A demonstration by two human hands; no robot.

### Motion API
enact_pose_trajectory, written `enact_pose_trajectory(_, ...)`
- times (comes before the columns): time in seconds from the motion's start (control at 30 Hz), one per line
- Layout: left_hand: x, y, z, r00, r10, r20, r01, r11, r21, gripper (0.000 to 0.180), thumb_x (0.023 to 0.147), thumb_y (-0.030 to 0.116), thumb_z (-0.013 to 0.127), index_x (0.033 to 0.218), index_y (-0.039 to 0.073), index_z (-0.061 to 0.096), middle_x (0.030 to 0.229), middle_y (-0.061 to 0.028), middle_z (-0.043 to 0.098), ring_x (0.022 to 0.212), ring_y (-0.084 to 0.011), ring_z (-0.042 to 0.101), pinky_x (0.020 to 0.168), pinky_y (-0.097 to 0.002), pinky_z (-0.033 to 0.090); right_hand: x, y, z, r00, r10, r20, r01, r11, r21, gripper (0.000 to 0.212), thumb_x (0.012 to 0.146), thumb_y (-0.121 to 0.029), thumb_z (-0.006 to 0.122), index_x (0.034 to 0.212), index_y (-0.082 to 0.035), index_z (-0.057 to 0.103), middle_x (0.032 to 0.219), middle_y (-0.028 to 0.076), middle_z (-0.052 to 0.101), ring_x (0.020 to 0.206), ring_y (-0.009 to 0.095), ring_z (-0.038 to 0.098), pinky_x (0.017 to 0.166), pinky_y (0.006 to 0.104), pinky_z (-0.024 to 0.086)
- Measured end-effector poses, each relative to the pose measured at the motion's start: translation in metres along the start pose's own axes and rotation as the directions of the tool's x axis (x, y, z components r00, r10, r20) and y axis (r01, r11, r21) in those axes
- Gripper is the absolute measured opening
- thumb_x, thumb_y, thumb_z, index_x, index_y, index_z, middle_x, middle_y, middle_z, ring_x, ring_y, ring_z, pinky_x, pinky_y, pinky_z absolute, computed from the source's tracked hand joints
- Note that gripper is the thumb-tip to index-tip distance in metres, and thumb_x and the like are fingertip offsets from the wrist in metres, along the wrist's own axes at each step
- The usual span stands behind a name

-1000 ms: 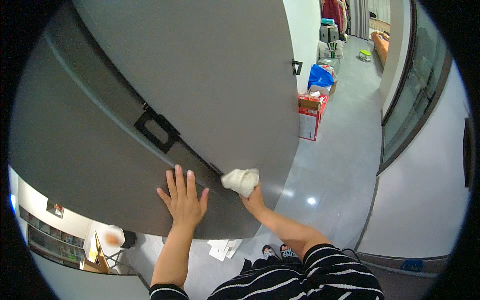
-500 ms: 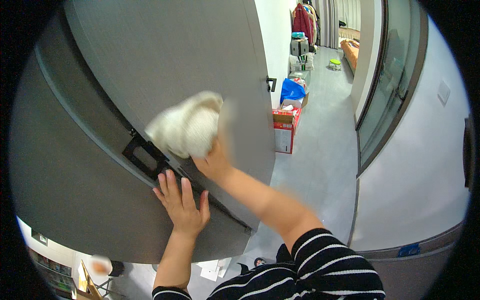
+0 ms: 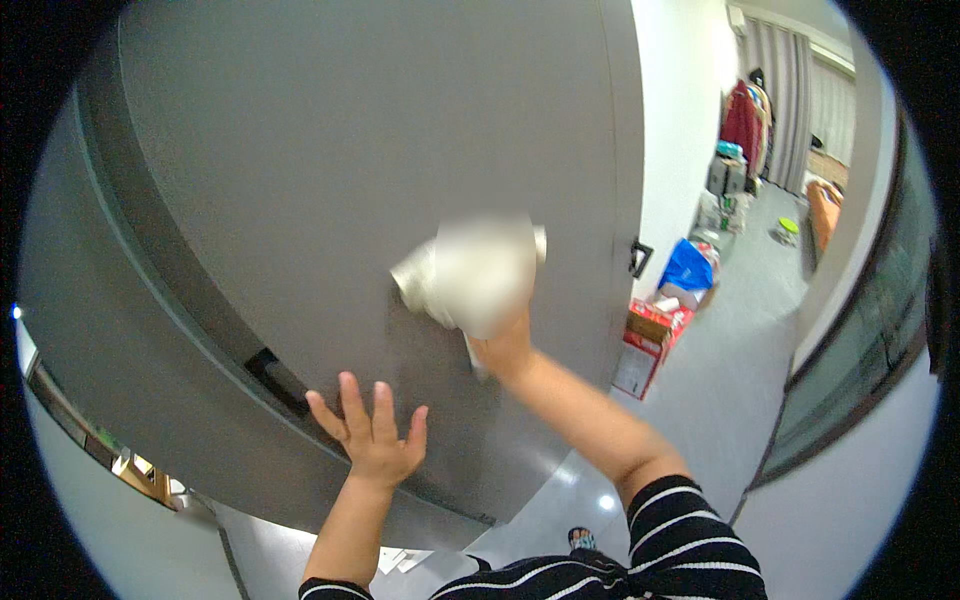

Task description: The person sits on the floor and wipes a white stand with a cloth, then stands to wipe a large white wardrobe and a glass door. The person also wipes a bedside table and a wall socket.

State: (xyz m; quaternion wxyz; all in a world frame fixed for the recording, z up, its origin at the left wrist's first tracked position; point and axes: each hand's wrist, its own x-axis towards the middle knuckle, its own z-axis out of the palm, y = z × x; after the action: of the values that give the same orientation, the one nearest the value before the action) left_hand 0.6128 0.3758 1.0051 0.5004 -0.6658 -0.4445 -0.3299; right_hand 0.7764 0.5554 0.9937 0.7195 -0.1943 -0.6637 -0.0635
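We are observing two bare hands working at a large grey panel [image 3: 300, 200]. The left hand [image 3: 378, 455] is standing low before the panel, its fingers spread and holding nothing; we are not managing to tell whether they are touching the surface. A dark fitting [image 3: 275, 380] is showing just beside them, in the strip along the panel's left edge.

The right hand [image 3: 505, 345] is gripping a white cloth [image 3: 435, 285], bunched up and hanging in loose folds. Its fingers are mostly hiding behind cloth and blur, so we are not resolving the exact pinch. The cloth is lying in front of the panel's middle, well left of the black handle [image 3: 639, 258]; contact is remaining uncertain.

We are judging the step in hand to be wiping the panel face. By our reckoning, the next move is calling for pressing the cloth flat and drawing it evenly across, with loose folds staying gathered.
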Motion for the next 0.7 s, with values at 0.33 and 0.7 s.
enact_pose_trajectory(0.33,-0.009,0.002,0.003,0.989,-0.126,0.084,0.102,0.964,0.244,0.063,0.087,0.041,0.061,0.135,0.003,0.043,0.146,-0.0236,0.03,0.137,-0.0518,0.019,0.109,-0.0668,0.016,0.078,-0.029,0.021,0.864,-0.497,0.081,0.494,0.868,0.058,0.012,0.07,-0.025,0.06,0.078,-0.021,0.053,0.126,0.004,0.051,0.119,0.034,0.045,0.107,0.0721,0.01)
enact_pose_trajectory(0.7,-0.019,-0.004,-0.024,0.985,-0.075,0.155,0.029,0.961,0.277,0.051,0.08,0.04,0.068,0.12,0.01,0.061,0.149,-0.0143,0.033,0.143,-0.0439,0.009,0.111,-0.0647,0.003,0.262,-0.044,0.023,0.83,-0.552,-0.081,0.546,0.833,-0.083,0.041,0.076,-0.028,0.068,0.113,-0.012,0.06,0.117,0.012,0.055,0.114,0.035,0.048,0.097,0.062,0.028)
